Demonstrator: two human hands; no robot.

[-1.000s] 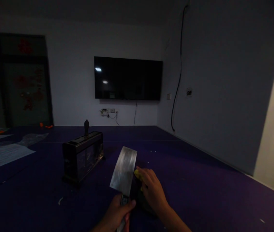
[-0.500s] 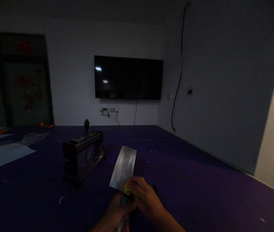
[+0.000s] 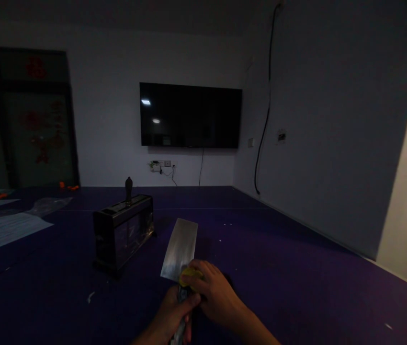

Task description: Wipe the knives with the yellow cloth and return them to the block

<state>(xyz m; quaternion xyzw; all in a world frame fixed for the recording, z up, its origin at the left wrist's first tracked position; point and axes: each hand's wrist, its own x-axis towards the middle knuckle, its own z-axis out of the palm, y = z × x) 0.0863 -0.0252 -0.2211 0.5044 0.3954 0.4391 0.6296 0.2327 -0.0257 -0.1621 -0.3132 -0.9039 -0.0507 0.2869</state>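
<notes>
My left hand [image 3: 173,314] is wrapped round the handle of a cleaver [image 3: 180,248], whose wide steel blade points up and away from me. My right hand [image 3: 213,292] is closed on a small yellow cloth or sponge [image 3: 190,273], pressed against the base of the blade just above the handle. Both hands are low in the middle of the view, above the purple surface [image 3: 278,282]. A dark knife block [image 3: 122,232] stands a little to the left and beyond the blade, with one dark handle [image 3: 128,189] sticking up from it.
White sheets [image 3: 4,230] and clear plastic [image 3: 47,206] lie at the far left of the purple surface. A black screen [image 3: 190,115] hangs on the back wall. A white wall [image 3: 333,143] runs along the right side. The room is dim.
My right hand has slid the yellow piece down from the blade's right edge to its base near the handle. The blade has tipped slightly lower and leftward.
</notes>
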